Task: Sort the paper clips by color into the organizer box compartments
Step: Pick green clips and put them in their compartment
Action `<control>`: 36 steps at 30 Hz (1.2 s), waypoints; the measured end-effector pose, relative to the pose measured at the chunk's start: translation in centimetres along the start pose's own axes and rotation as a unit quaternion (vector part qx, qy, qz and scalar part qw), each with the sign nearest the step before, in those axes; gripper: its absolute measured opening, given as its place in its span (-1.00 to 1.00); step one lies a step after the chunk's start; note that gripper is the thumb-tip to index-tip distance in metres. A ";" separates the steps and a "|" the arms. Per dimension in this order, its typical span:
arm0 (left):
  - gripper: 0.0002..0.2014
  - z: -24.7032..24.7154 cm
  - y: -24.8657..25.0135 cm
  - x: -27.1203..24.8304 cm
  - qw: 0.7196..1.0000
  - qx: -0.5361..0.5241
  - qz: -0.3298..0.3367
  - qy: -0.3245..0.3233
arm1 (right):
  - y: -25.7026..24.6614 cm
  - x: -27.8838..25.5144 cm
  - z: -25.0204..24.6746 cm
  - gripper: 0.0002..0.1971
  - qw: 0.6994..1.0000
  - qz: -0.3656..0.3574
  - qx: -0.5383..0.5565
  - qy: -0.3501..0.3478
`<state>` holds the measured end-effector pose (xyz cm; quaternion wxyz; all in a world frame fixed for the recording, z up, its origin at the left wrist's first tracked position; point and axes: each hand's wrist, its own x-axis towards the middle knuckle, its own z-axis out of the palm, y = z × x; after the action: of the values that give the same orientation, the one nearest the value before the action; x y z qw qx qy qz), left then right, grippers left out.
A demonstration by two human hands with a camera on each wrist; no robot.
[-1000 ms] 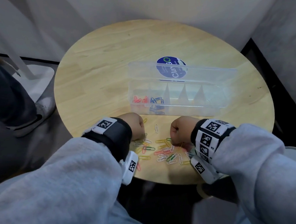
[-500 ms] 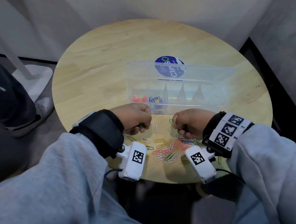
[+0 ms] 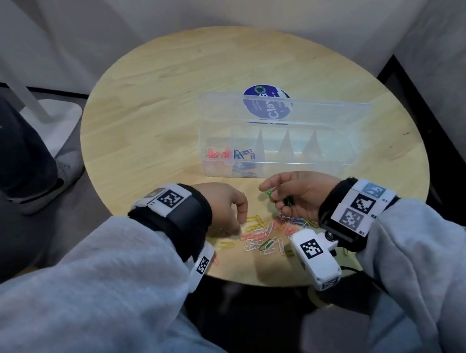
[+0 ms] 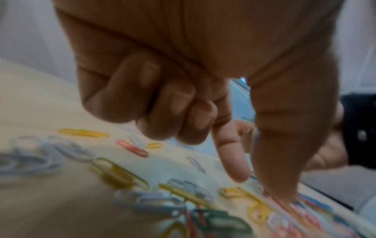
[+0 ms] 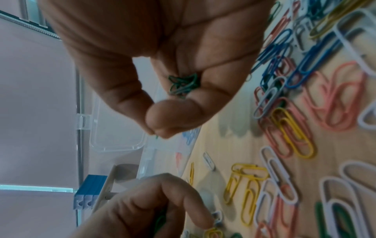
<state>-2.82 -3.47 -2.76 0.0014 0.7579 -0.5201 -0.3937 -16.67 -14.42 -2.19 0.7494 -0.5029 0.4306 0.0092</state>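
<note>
A: Right hand (image 3: 299, 195) raised just in front of the organizer box (image 3: 346, 148), thumb and forefinger pinching one green paper clip (image 3: 269, 192), a small bunch of green paper clips (image 5: 183, 85) tucked against the palm under curled fingers (image 5: 173, 112).

B: And the left hand (image 3: 223, 205)?

A: Down on the loose pile of paper clips (image 3: 266, 237) at the near edge of the round wooden counter (image 3: 160, 83). Forefinger (image 4: 231, 157) and thumb pointing down onto the clips, other three fingers curled in. A sliver of green by those fingers in the right wrist view; whether actually gripped, cannot tell.

B: Box so far?

A: Lid standing open at the back. Red paper clips (image 3: 218, 153) in the leftmost compartment, blue paper clips (image 3: 243, 154) in the next; the three to the right apparently bare.

B: Best way to finish the step?

A: Probably carry the greens over the front wall to the third compartment, beside the blue, lower well inside before letting go, then spread the palm so none stay stuck or bounce across a divider. Worth checking the bunch for a stray colour hooked on.

B: Any writing?

A: Round blue label (image 3: 266, 103) on the lid, white letters "Clay" readable, the rest too small. Black-and-white square markers on both wrist bands (image 3: 362, 206)
</note>
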 end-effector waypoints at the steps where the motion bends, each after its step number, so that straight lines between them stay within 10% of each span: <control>1: -0.88 0.1 0.1 0.0 1.000 0.026 0.000 0.004 | 0.0 0.0 0.0 -0.71 1.000 0.002 -0.003 0.001; 11: -0.83 0.8 0.1 0.9 0.998 0.056 0.025 -0.007 | 0.1 -0.2 -0.2 -0.71 0.999 0.021 0.045 0.003; 17: -0.84 -1.7 0.9 0.7 0.991 -0.120 0.051 0.027 | -1.8 -0.8 -0.6 -0.72 0.999 -0.013 0.040 0.014; 24: -0.76 -4.9 3.3 2.2 0.928 -0.321 0.086 0.166 | -5.6 -0.8 -1.9 -0.75 0.985 -0.099 0.078 0.119; 36: -0.89 -4.2 5.8 5.8 0.829 -0.521 0.059 0.194 | -6.2 0.8 -2.1 -0.56 0.984 -0.085 0.049 0.150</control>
<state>-4.02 -12.48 -0.93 0.5201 0.6735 -0.2707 -0.4501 -14.73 -19.43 1.67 0.6978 -0.4963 0.4938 -0.1513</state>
